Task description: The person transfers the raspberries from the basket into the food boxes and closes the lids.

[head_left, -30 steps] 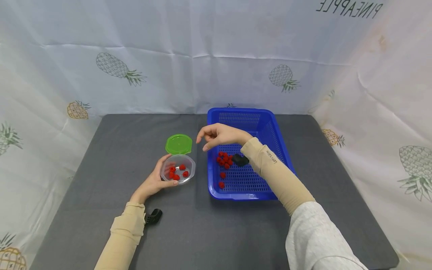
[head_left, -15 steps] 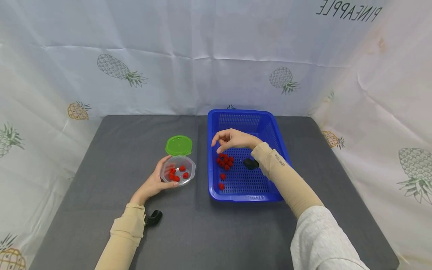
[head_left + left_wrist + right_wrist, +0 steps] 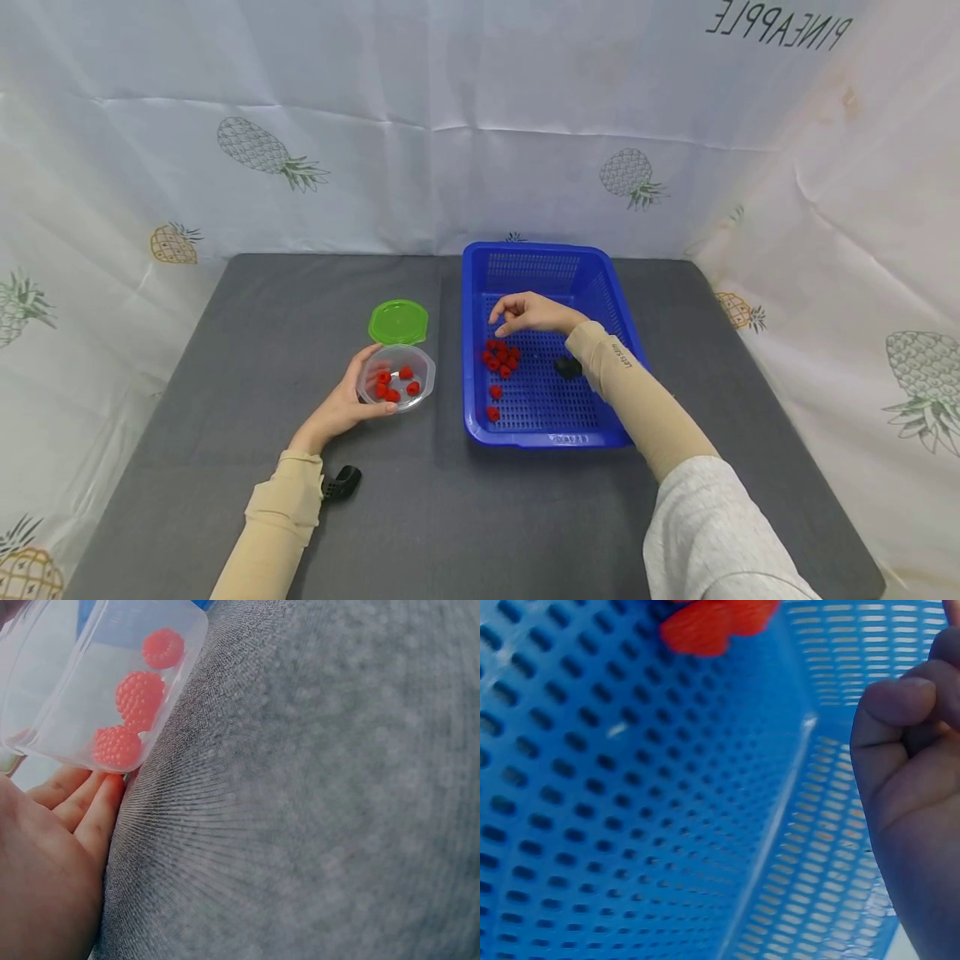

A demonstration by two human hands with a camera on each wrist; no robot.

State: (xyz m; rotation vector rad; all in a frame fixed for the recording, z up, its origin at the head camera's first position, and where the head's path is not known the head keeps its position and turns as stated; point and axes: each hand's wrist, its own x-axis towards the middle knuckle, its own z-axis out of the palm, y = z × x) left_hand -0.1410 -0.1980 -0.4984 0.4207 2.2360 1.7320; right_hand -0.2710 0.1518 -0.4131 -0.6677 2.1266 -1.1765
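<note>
My left hand (image 3: 347, 402) holds a clear plastic tub (image 3: 422, 362) on the table, thumb at the near side and fingers at the far left. Inside lie several red raspberries (image 3: 406, 372); the left wrist view shows raspberries (image 3: 139, 701) through the wall. Over a blue plastic basket (image 3: 540, 438) hovers my right hand (image 3: 542, 314), fingers loosely bent and nothing seen between them. Just below its fingertips is a cluster of raspberries (image 3: 502, 358) on the basket floor. In the right wrist view, the hand (image 3: 922, 772) is apart from the raspberries (image 3: 712, 626).
A green lid (image 3: 398, 322) lies flat behind the tub. Two single raspberries (image 3: 494, 403) sit near the basket's front left corner. The grey table (image 3: 510, 525) ends at a white pineapple-print curtain (image 3: 450, 183) at the back and sides.
My right hand has moved right, from between the lid and basket to above the basket's raspberries. My left hand and the tub have stayed in place.
</note>
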